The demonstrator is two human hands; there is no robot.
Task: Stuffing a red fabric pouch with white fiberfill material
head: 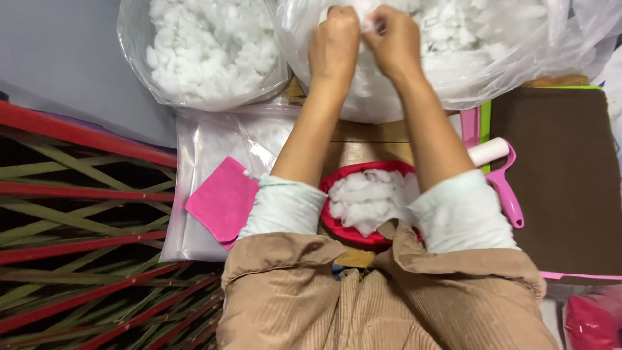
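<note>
- left hand [334, 40] clenched, pinching the clear plastic of the big stuffing bag [492, 71] at its far edge, knuckles up
- right hand [393, 40] just beside left, nearly touching; fingers closed on a small bit of white stuffing/plastic between the two hands, can't tell which exactly
- big stuffing bag sits far centre-right, full of white fluffy filling, both hands at its mouth
- second bag of white filling [204, 55] far left, apart from hands, untouched
- red bowl [337, 227] near, between the forearms, holds a clump of white filling [369, 201]
- pink felt square [223, 198] left of the bowl, lying on flat clear plastic bags [194, 162]
- pink-handled lint roller [502, 175] right of the right forearm, on the edge of a brown felt sheet [567, 181]
- red and green slatted frame [78, 214] at left
- person wears tan corduroy top, pale sleeves pushed up
</note>
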